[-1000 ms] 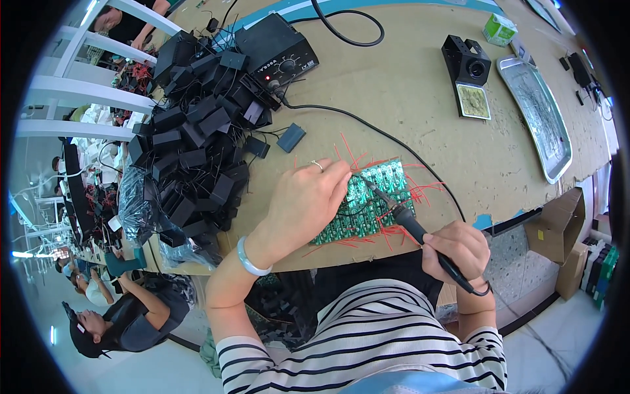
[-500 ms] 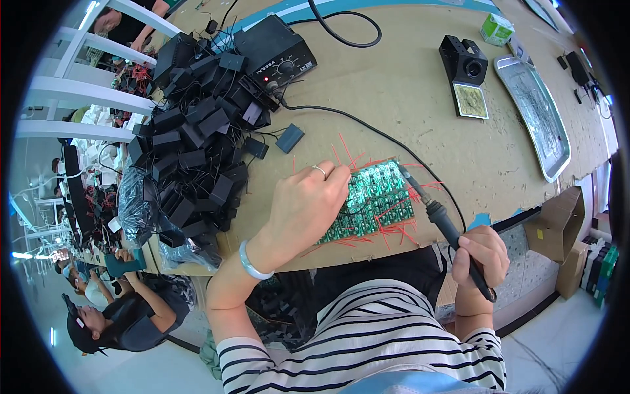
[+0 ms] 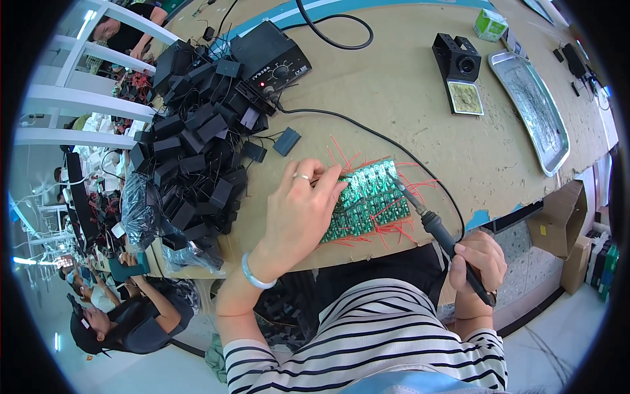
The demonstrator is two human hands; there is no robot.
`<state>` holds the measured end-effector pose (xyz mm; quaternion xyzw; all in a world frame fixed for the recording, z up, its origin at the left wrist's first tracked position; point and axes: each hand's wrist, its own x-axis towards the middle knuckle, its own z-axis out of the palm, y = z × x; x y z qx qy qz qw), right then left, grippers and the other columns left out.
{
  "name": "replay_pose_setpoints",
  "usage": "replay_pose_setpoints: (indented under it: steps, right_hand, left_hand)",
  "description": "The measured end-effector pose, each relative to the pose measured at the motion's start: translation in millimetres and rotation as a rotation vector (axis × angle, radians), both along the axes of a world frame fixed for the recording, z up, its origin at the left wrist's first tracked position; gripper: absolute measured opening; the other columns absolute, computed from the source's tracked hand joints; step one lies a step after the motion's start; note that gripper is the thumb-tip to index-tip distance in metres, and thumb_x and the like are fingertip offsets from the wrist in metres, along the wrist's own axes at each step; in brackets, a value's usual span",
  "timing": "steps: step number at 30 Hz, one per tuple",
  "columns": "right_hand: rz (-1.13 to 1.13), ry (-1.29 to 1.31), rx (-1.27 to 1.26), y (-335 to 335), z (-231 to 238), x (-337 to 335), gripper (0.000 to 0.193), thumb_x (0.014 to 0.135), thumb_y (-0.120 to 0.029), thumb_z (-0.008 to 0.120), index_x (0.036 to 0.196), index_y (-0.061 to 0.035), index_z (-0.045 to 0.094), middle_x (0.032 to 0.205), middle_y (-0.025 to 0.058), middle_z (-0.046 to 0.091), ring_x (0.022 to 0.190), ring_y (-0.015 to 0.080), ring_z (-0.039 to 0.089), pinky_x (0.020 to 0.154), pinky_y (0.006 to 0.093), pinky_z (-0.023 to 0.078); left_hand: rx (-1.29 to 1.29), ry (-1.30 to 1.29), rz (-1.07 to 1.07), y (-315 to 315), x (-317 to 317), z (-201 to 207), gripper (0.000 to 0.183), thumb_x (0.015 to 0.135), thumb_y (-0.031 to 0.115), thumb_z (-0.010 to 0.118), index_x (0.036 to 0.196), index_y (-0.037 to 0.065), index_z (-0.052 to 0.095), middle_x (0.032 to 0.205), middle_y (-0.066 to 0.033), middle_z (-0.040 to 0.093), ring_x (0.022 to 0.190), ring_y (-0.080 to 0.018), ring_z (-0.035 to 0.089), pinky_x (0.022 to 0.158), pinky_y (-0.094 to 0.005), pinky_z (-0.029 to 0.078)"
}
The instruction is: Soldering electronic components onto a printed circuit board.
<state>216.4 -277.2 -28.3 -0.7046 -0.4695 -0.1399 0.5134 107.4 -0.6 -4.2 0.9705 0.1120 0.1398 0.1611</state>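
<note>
One right hand [image 3: 482,261] held one soldering iron [image 3: 438,228] in curled fingers, its tip near the upper right of one green circuit panel [image 3: 371,200] on one table [image 3: 380,85], where one left hand [image 3: 302,207] had narrowed fingers at the panel's left side, grip impossible to tell.

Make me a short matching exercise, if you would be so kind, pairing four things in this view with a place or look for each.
Things:
1. soldering iron
2. circuit board panel
3. metal tray
4. pile of black cases

Places and looks:
A. silver, right of the black stand
B. left of the left hand
C. held in the right hand
D. green, with red wires sticking out

Pairs: 1-C, 2-D, 3-A, 4-B
</note>
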Motion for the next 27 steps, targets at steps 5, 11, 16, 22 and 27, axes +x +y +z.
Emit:
replay_pose_setpoints:
  steps: [5,11,16,22,27]
  right_hand:
    - [0.016,0.029,-0.014,-3,0,-2,0.016,0.077,0.001,0.073,0.091,-0.0021,0.065,0.071,0.0072,0.065,0.055,0.0217,0.062,0.051,0.0319,0.052]
    - [0.088,0.036,-0.018,1,-1,-2,0.017,0.076,0.000,0.074,0.091,-0.0024,0.067,0.073,0.0072,0.067,0.056,0.0216,0.063,0.051,0.0315,0.053]
    - [0.125,0.058,-0.069,8,-3,-3,0.019,0.072,0.001,0.077,0.089,-0.0024,0.070,0.074,0.0078,0.068,0.056,0.0213,0.064,0.050,0.0305,0.052]
    - [0.145,0.076,-0.072,14,-4,-4,0.016,0.071,0.005,0.071,0.085,-0.0022,0.067,0.071,0.0074,0.066,0.056,0.0220,0.063,0.053,0.0314,0.052]
    - [0.165,0.070,-0.067,16,-6,-4,0.016,0.071,0.005,0.071,0.085,-0.0023,0.067,0.071,0.0076,0.066,0.055,0.0220,0.063,0.053,0.0309,0.052]
  left_hand:
    - [-0.003,-0.112,-0.006,-18,-21,-9,0.026,0.089,0.007,0.074,0.114,0.003,0.072,0.114,-0.0124,0.062,0.112,-0.0346,0.061,0.094,-0.0447,0.051]
    - [-0.103,-0.212,-0.036,-27,-34,-20,0.026,0.085,0.003,0.078,0.110,0.004,0.072,0.112,-0.0110,0.063,0.110,-0.0329,0.063,0.100,-0.0470,0.051]
    - [-0.102,-0.204,-0.070,-23,-22,-21,0.021,0.085,0.002,0.075,0.106,0.003,0.071,0.095,-0.0090,0.061,0.086,-0.0277,0.066,0.076,-0.0376,0.056]
    - [-0.041,-0.165,-0.085,-22,-13,-25,0.015,0.085,0.003,0.072,0.099,0.003,0.066,0.093,-0.0088,0.058,0.083,-0.0257,0.065,0.071,-0.0374,0.056]
    - [-0.040,-0.172,-0.071,-22,-12,-27,0.014,0.085,0.004,0.072,0.098,0.003,0.065,0.091,-0.0082,0.057,0.082,-0.0259,0.065,0.071,-0.0374,0.056]
